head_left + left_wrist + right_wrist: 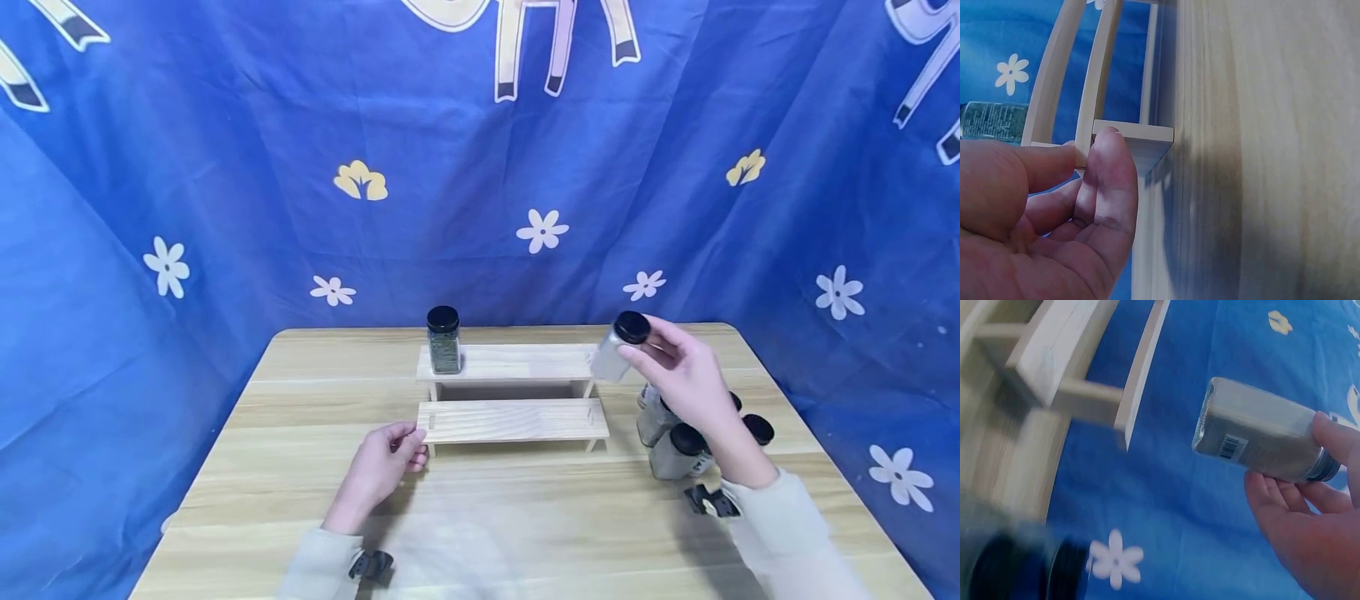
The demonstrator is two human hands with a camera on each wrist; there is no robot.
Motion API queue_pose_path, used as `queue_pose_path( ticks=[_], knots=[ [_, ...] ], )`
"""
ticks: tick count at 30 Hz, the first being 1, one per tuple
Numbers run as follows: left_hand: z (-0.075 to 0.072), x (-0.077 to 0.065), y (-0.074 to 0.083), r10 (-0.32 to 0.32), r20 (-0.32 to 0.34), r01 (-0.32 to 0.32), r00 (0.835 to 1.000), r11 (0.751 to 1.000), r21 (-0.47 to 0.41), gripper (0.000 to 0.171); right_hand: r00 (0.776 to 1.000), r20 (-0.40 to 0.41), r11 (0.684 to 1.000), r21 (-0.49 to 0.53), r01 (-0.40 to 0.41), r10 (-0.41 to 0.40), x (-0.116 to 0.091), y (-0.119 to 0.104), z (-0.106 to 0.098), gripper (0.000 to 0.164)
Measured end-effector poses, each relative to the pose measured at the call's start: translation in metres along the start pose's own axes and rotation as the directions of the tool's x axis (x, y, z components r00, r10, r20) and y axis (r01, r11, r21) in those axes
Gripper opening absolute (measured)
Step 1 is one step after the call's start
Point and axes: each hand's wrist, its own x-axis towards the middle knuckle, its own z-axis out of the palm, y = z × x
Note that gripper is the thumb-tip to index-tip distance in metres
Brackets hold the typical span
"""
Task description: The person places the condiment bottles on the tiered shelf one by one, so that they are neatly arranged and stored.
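Cropped sleeves (787,533) up front, left hand (378,467) pinching the wooden rack (510,419) lower-left, right hand (690,375) gripping a tilted black-lidded jar (613,357) near the top shelf (517,361), more jars (671,458) kinda hidden behind that arm (738,454).

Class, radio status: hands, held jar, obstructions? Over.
Left hand pinching lower shelf, left end. Right hand holding black-capped spice jar, tilted, by upper shelf, right end. Nothing visibly blocking; green-filled jar stands at opposite end.
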Motion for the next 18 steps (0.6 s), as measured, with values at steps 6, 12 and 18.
queue_pose_path(
  ticks=[6, 12, 18],
  knots=[
    [0.001, 0.001, -0.002, 0.014, -0.002, -0.014, 1.000, 1.000, -0.003, 0.035, 0.991, 0.131, 0.991, 0.132, 0.023, -0.040, 0.024, -0.005, 0.037, 0.045],
    [0.002, 0.001, -0.001, 0.008, -0.016, -0.009, 1.000, 1.000, -0.020, 0.032, 0.977, 0.209, 0.980, 0.198, 0.006, -0.049, 0.039, -0.007, 0.070, 0.045],
    [0.003, 0.002, -0.003, 0.019, -0.028, -0.019, 0.999, 1.000, -0.021, 0.030, 0.965, 0.255, 0.980, 0.198, 0.015, -0.067, 0.050, -0.005, 0.101, 0.045]
  ],
)
